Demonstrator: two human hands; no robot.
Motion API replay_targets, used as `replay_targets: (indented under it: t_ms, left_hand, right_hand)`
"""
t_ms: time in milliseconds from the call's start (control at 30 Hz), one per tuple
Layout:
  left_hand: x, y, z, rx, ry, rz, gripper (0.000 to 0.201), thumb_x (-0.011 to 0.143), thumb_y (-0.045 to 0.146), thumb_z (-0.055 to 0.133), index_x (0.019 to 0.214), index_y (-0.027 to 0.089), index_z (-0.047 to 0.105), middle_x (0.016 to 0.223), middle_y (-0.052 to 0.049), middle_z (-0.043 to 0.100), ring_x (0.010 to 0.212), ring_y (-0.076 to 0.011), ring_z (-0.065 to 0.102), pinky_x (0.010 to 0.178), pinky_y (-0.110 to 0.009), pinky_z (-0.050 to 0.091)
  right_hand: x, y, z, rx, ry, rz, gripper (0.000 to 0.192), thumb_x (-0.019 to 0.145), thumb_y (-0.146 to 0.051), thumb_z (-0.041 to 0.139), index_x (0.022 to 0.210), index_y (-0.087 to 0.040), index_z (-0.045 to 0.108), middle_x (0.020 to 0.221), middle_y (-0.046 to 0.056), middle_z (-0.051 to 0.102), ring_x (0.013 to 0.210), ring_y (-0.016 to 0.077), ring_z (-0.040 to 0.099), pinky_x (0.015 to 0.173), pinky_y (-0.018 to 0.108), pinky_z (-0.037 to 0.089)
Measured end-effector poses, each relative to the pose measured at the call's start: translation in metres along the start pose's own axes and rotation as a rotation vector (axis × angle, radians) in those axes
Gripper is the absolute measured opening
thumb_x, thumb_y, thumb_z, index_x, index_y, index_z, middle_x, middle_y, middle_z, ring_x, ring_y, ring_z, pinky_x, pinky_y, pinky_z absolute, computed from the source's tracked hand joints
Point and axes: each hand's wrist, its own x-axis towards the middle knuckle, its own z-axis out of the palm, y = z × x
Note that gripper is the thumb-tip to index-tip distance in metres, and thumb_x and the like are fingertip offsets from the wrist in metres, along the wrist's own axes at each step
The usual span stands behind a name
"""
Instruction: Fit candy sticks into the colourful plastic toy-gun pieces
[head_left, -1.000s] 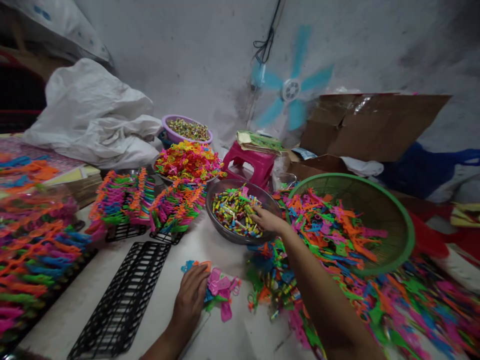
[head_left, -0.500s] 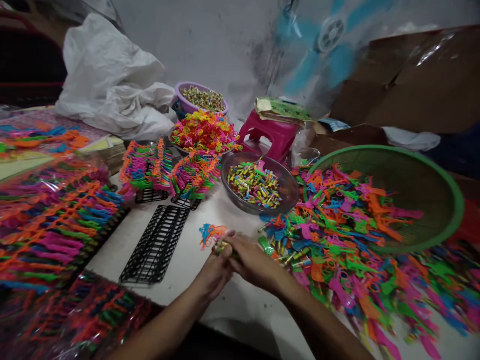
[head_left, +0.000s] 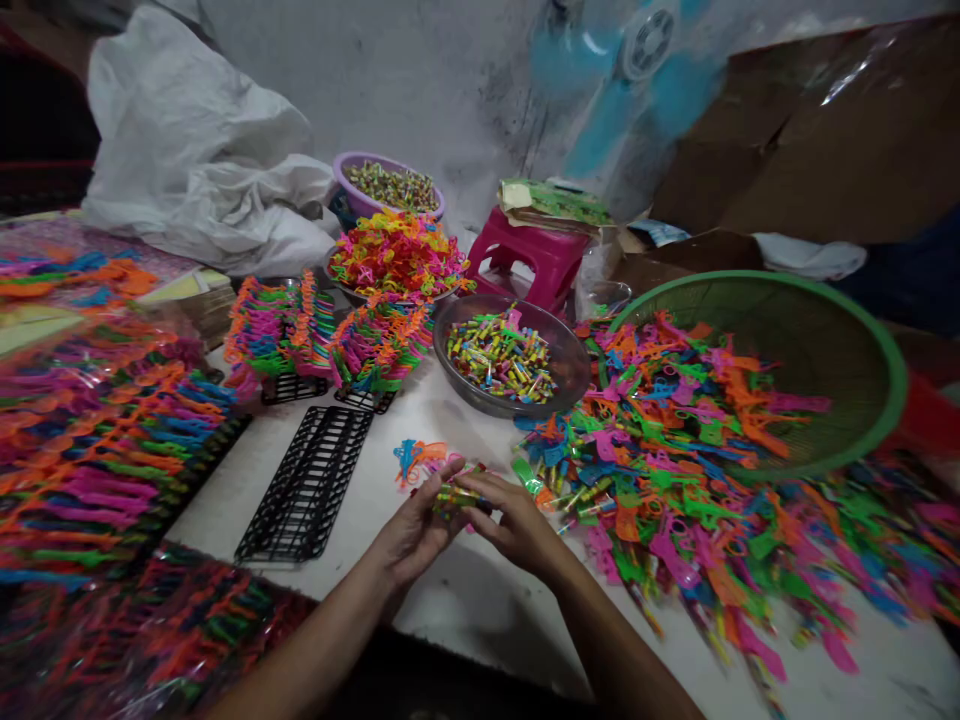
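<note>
My left hand (head_left: pixel 412 532) and my right hand (head_left: pixel 516 522) meet over the white table (head_left: pixel 480 610), fingers closed together on a small bunch of coloured tube-like pieces (head_left: pixel 457 495). A few loose blue and orange plastic toys (head_left: pixel 417 459) lie just beyond my fingers. A metal bowl (head_left: pixel 570 352) of small coloured tubes stands behind them. To the right a big heap of coloured plastic toy pieces (head_left: pixel 675 450) spills from a tilted green basket (head_left: pixel 862 330).
An empty black plastic rack (head_left: pixel 307 482) lies left of my hands. Filled racks of coloured toys (head_left: pixel 330 335) stand behind it, with more at the left edge (head_left: pixel 90 440). Further back are a purple bowl (head_left: pixel 349 180), a pink stool (head_left: pixel 536 262), a white sack (head_left: pixel 202 170), cardboard boxes (head_left: pixel 795 150) and a spinning fan (head_left: pixel 637 50).
My right hand left the metal bowl and came back to my left hand. Both hands now hold small pieces together. The view tilted down and nearer to the table.
</note>
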Motion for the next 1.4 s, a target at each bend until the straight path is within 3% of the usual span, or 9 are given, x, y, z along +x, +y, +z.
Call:
replay_targets:
  t_ms: [133, 400, 600, 700, 833, 1000, 1067, 1233, 1400]
  left_hand:
    - [0.004, -0.006, -0.002, -0.060, 0.056, 0.103, 0.023, 0.070, 0.015, 0.064, 0.094, 0.014, 0.062, 0.098, -0.005, 0.066, 0.094, -0.0142, 0.059, 0.087, -0.023, 0.043]
    - [0.013, -0.001, -0.002, -0.124, 0.265, 0.171, 0.009, 0.077, 0.014, 0.056, 0.080, 0.010, 0.063, 0.080, -0.006, 0.068, 0.073, -0.0119, 0.063, 0.065, -0.020, 0.051]
    - [0.011, 0.000, -0.003, -0.021, 0.251, 0.191, 0.009, 0.071, 0.015, 0.064, 0.080, 0.011, 0.063, 0.083, -0.005, 0.067, 0.079, -0.0143, 0.062, 0.069, -0.023, 0.051]
    - [0.008, 0.005, -0.005, 0.047, 0.241, 0.169, 0.012, 0.072, 0.021, 0.064, 0.081, 0.013, 0.064, 0.089, -0.005, 0.067, 0.084, -0.0158, 0.061, 0.076, -0.028, 0.050]
    - [-0.001, 0.010, -0.010, 0.294, 0.143, -0.083, 0.028, 0.070, 0.028, 0.065, 0.093, 0.013, 0.063, 0.087, -0.007, 0.066, 0.077, -0.0160, 0.062, 0.077, -0.032, 0.048]
    - [-0.013, 0.005, -0.016, 0.596, -0.013, -0.324, 0.034, 0.064, 0.031, 0.069, 0.091, 0.011, 0.063, 0.079, -0.009, 0.067, 0.061, -0.0163, 0.062, 0.065, -0.034, 0.048]
    - [-0.016, 0.005, -0.018, 0.574, 0.009, -0.348, 0.029, 0.062, 0.025, 0.070, 0.088, 0.012, 0.063, 0.079, -0.009, 0.067, 0.063, -0.0164, 0.062, 0.067, -0.034, 0.047]
    - [-0.021, 0.008, -0.027, 0.462, 0.006, -0.328, 0.033, 0.058, 0.011, 0.070, 0.090, 0.013, 0.064, 0.090, -0.008, 0.065, 0.080, -0.0183, 0.060, 0.076, -0.033, 0.044]
    - [-0.023, -0.001, -0.036, 0.433, -0.018, -0.417, 0.040, 0.054, 0.010, 0.072, 0.092, 0.017, 0.063, 0.081, -0.005, 0.065, 0.075, -0.0176, 0.061, 0.061, -0.027, 0.046]
  right_hand:
    - [-0.001, 0.005, 0.010, 0.021, 0.105, 0.089, 0.039, 0.079, -0.019, 0.052, 0.118, -0.023, 0.050, 0.110, 0.006, 0.060, 0.097, 0.0187, 0.058, 0.082, 0.031, 0.048]
    - [-0.006, 0.006, 0.038, -0.061, 0.355, -0.042, 0.027, 0.079, -0.015, 0.051, 0.103, -0.022, 0.058, 0.095, 0.008, 0.061, 0.091, 0.0172, 0.057, 0.078, 0.031, 0.049]
    - [-0.006, 0.015, 0.024, -0.040, 0.289, -0.042, 0.022, 0.079, -0.016, 0.053, 0.100, -0.021, 0.059, 0.091, 0.007, 0.063, 0.085, 0.0161, 0.058, 0.074, 0.029, 0.049]
    - [-0.006, 0.014, -0.003, -0.078, 0.121, -0.019, 0.020, 0.081, -0.018, 0.051, 0.099, -0.020, 0.059, 0.092, 0.007, 0.063, 0.083, 0.0152, 0.058, 0.073, 0.028, 0.048]
    - [0.000, 0.003, -0.034, -0.231, -0.143, -0.048, 0.019, 0.083, -0.016, 0.048, 0.097, -0.019, 0.060, 0.089, 0.007, 0.061, 0.086, 0.0153, 0.055, 0.075, 0.027, 0.044]
    - [0.006, -0.012, -0.029, -0.297, -0.422, -0.161, 0.019, 0.083, -0.013, 0.047, 0.087, -0.020, 0.064, 0.082, 0.004, 0.062, 0.081, 0.0129, 0.055, 0.074, 0.023, 0.042]
    - [0.004, -0.009, -0.022, -0.291, -0.395, -0.191, 0.018, 0.082, -0.013, 0.049, 0.086, -0.020, 0.065, 0.084, 0.004, 0.062, 0.082, 0.0136, 0.055, 0.074, 0.024, 0.042]
    - [-0.016, 0.002, -0.011, -0.167, -0.118, -0.133, 0.034, 0.083, -0.008, 0.044, 0.109, -0.026, 0.057, 0.112, 0.008, 0.055, 0.104, 0.0148, 0.050, 0.084, 0.029, 0.042]
    - [-0.027, -0.014, -0.002, -0.051, -0.374, -0.150, 0.062, 0.070, 0.005, 0.039, 0.128, -0.020, 0.039, 0.133, 0.008, 0.040, 0.123, 0.0149, 0.033, 0.100, 0.033, 0.031]
